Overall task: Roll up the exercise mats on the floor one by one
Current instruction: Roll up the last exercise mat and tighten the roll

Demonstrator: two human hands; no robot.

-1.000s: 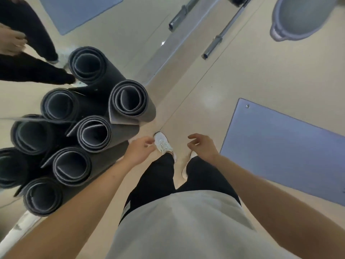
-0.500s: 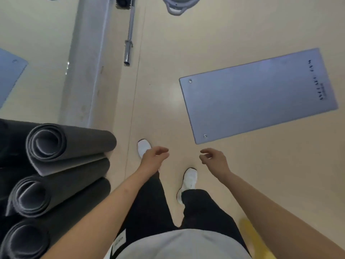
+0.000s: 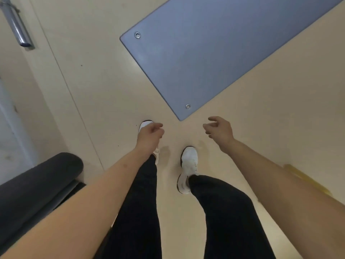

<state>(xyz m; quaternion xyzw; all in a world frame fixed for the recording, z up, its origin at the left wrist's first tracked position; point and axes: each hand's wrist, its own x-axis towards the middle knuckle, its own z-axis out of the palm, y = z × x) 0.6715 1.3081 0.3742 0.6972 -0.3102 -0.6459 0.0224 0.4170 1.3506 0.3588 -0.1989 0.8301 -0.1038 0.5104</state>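
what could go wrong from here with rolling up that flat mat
The flat mat lies at a slant to the person, so a roll begun at its near corner may come out crooked. The left shoe stands not far from that corner. A step onto it could pin the end or cause a slip. The rolled mat lies close by the left leg and might catch a foot on a step back.

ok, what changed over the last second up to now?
The person turned away from the rolled mats, now only at the lower left edge, and stepped towards the flat blue-grey mat, whose eyelet end now lies just ahead of the shoes. Nothing was taken hold of or let go. Unchanged: left hand and right hand empty, fingers loosely curled; the mat still lies unrolled.
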